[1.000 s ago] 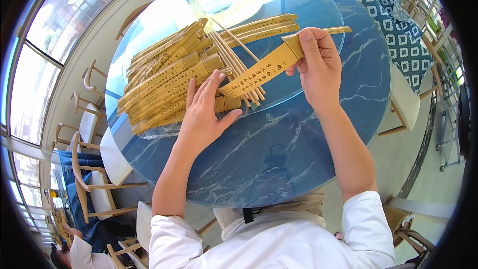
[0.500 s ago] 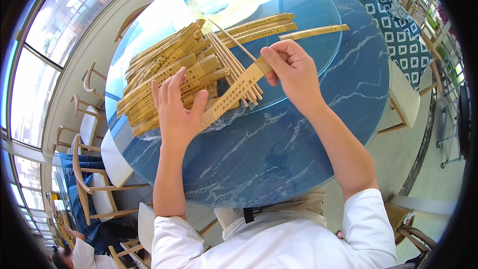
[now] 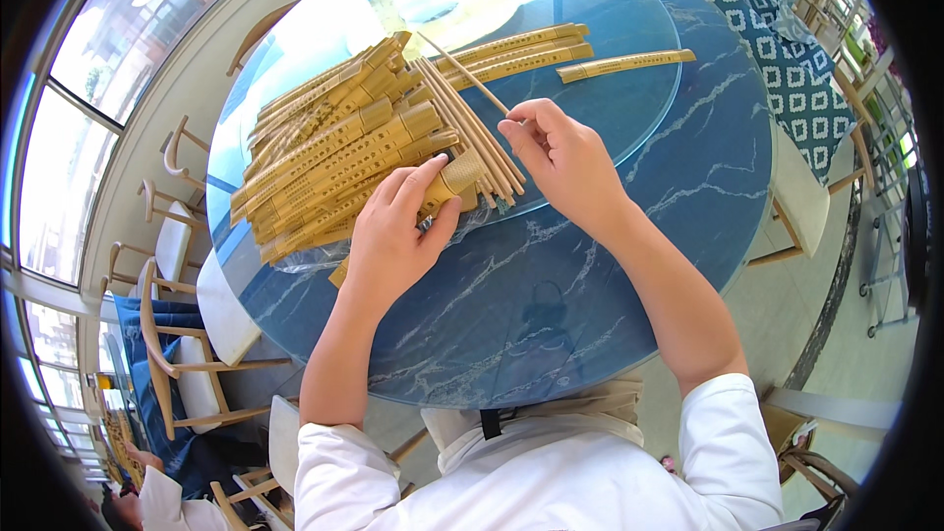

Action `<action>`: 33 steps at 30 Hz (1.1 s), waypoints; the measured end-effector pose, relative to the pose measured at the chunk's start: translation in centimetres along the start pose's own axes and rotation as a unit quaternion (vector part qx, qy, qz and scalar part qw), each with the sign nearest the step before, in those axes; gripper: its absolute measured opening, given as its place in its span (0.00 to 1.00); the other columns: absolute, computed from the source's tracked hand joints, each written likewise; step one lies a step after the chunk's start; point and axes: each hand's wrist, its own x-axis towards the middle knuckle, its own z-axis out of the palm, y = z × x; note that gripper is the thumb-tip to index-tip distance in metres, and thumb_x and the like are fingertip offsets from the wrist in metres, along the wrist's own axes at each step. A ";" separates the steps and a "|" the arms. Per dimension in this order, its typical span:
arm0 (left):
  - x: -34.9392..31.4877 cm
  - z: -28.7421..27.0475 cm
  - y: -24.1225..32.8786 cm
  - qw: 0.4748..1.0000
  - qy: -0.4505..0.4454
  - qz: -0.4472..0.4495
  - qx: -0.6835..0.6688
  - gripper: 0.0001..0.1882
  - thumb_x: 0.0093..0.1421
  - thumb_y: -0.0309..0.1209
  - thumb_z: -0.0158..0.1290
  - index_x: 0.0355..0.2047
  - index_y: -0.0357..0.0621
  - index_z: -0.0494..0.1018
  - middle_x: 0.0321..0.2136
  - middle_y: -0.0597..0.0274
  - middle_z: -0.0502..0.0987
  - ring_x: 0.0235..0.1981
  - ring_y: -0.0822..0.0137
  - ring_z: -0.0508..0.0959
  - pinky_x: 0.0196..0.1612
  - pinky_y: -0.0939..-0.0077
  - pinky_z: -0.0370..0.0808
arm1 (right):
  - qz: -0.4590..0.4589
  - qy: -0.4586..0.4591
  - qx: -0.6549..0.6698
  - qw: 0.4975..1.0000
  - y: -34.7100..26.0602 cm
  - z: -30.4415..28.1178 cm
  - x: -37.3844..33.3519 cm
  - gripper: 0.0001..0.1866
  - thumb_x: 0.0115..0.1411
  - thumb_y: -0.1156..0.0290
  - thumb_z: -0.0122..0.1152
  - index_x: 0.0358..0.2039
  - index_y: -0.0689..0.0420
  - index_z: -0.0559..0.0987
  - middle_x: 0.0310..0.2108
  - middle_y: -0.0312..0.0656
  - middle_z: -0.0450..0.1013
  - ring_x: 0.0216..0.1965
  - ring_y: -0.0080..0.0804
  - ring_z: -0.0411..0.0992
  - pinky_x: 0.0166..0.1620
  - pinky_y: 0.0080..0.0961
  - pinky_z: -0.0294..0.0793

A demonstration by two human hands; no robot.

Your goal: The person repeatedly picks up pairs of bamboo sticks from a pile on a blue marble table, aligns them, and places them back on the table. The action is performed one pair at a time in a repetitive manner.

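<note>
Round table (image 3: 590, 285), near edge (image 3: 511, 404) well apart, left grip (image 3: 391, 231) holding gold sleeve (image 3: 458, 175), right grip (image 3: 570, 162) pinching stick (image 3: 461, 74)

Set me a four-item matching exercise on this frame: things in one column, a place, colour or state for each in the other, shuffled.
1. Left hand
2. Tabletop
3. Right hand
4. Lone sleeve

A. Lying apart, beyond the right hand
B. Gripping a sleeve
C. Blue with white veins
D. Fingertips at the end of a thin stick

Pairs: 1-B, 2-C, 3-D, 4-A
</note>
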 end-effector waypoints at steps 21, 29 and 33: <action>0.1 -0.1 -0.7 0.999 -0.008 -0.033 -0.029 0.12 0.70 0.28 0.56 0.53 0.42 0.79 0.37 0.56 0.81 0.34 0.58 0.83 0.38 0.67 0.80 | 0.155 0.058 0.083 0.983 0.5 -5.0 2.3 0.10 0.68 0.68 0.60 0.40 0.63 0.79 0.29 0.42 0.78 0.29 0.31 0.76 0.37 0.28 0.77; -0.5 -0.7 -1.6 0.987 0.002 -0.113 -0.113 0.09 0.72 0.28 0.54 0.49 0.38 0.76 0.30 0.62 0.81 0.27 0.74 0.79 0.33 0.77 0.76 | 0.052 0.344 0.338 0.875 4.0 -9.7 4.3 0.14 0.77 0.59 0.53 0.40 0.57 0.72 0.22 0.34 0.68 0.25 0.21 0.67 0.32 0.23 0.70; 0.0 -1.2 -0.4 0.966 -0.039 -0.211 -0.147 0.11 0.73 0.33 0.55 0.48 0.39 0.77 0.23 0.67 0.78 0.22 0.78 0.75 0.28 0.81 0.72 | 0.057 0.318 0.374 0.869 4.0 -9.4 3.9 0.15 0.78 0.57 0.51 0.37 0.56 0.71 0.21 0.35 0.66 0.23 0.22 0.65 0.31 0.23 0.70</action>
